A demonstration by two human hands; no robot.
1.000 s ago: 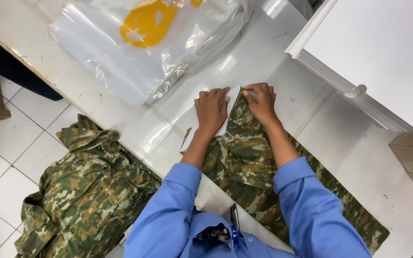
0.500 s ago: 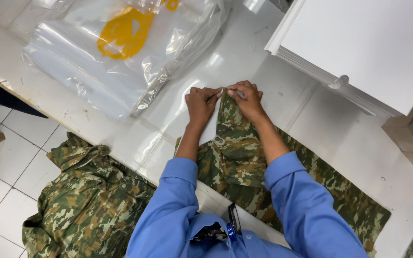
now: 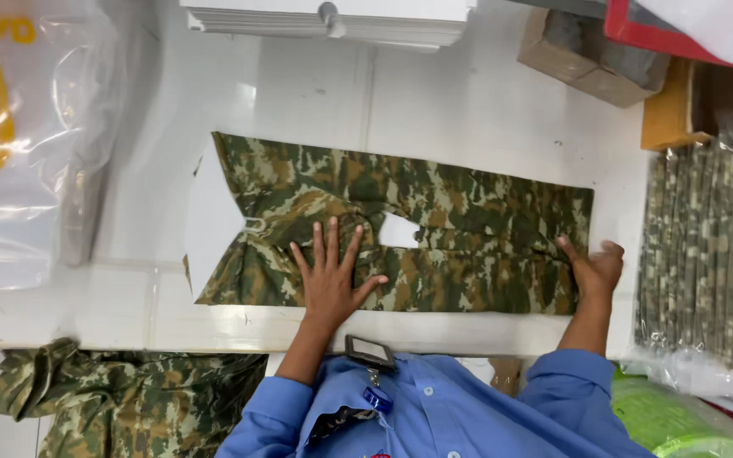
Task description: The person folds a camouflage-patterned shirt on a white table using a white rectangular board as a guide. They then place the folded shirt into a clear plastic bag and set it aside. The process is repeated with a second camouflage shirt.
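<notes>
A camouflage garment lies flat and stretched along the white table. My left hand presses flat on its middle, fingers spread, next to a small white tag. My right hand rests at the garment's right end, fingers curled on the cloth edge. A white paper piece sits at the garment's left end.
Clear plastic bags with yellow print lie at the left. A heap of camouflage cloth lies on the floor below. Wrapped camouflage packs stack at the right. Cardboard boxes and a white stack stand at the back.
The view has swung round, so the garment now runs lengthwise. Both hands left the white paper at one end; the left now presses the middle, the right reaches the far end.
</notes>
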